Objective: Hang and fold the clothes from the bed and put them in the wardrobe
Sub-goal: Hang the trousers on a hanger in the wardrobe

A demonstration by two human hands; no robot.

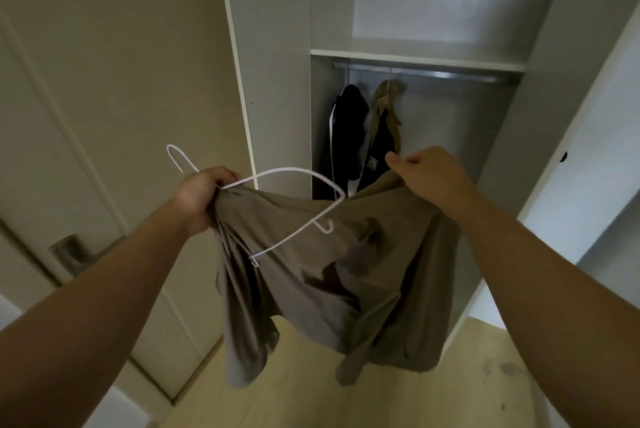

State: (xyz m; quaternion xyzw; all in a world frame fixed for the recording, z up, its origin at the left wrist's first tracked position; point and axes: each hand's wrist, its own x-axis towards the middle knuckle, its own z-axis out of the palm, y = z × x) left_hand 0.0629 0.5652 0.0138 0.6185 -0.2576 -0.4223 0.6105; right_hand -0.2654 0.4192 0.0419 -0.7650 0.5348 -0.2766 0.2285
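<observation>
The thin white wire hanger [287, 169] looks like smooth coated metal. The taupe cloth garment [332, 275] is soft, matt woven fabric, creased in folds. The white wardrobe panels [273, 64] are smooth and matt (laminate, by the look). The grey metal hanging rail [450, 75] has a dull sheen, and the pale wooden floor [381, 400] shows faint grain.

A beige panelled door [104, 81] filled nine o'clock, its grey metal lever handle [71, 250] at eight. Pale wooden flooring [311, 407] lay at six.
</observation>
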